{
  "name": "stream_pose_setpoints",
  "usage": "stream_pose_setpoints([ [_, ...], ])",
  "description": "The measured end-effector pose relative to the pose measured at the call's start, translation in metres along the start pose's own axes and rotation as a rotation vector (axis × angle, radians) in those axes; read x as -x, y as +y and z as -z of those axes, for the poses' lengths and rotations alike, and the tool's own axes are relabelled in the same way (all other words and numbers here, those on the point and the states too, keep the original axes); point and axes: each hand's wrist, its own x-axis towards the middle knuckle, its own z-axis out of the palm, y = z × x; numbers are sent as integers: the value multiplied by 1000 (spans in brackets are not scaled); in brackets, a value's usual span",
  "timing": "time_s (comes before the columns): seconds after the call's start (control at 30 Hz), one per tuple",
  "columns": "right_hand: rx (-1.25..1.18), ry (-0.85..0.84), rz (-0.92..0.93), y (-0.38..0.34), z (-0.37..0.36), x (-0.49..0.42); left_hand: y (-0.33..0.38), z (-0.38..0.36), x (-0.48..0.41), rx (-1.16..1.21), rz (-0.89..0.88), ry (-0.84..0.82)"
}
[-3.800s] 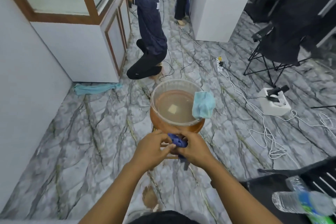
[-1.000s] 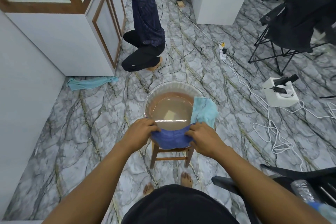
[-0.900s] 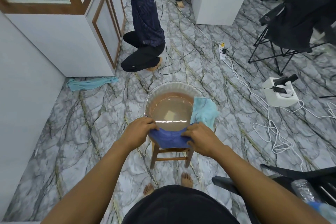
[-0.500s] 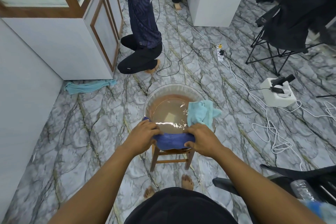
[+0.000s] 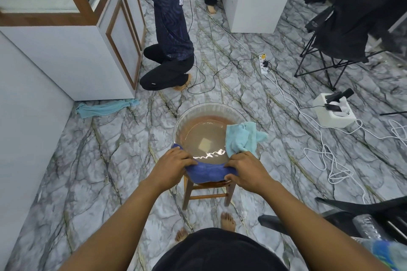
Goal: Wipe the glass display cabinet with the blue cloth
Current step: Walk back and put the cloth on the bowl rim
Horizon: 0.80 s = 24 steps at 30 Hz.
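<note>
Both forearms reach forward and slightly inward, the left hand [image 5: 174, 164] and right hand [image 5: 246, 169] knuckles-up with fingers curled together, each gripping 1 end of the blue cloth [image 5: 207, 172]. It is stretched left to right, draped over the near rim of the water-filled bowl [image 5: 198, 109] on a wooden stool [image 5: 207, 191]. Farther off at left stands the glass display cabinet [image 5: 66, 17].

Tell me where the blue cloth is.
Head view, lower centre: the blue cloth drapes over the near rim of the basin, gripped by left hand and right hand.
</note>
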Motion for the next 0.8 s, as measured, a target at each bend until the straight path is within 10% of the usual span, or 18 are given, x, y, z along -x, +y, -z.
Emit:
stream_pose_setpoints([
  [0.8, -72, -2, 17, -3, 3, 3, 16, 10, 5, 49, 71, 43],
])
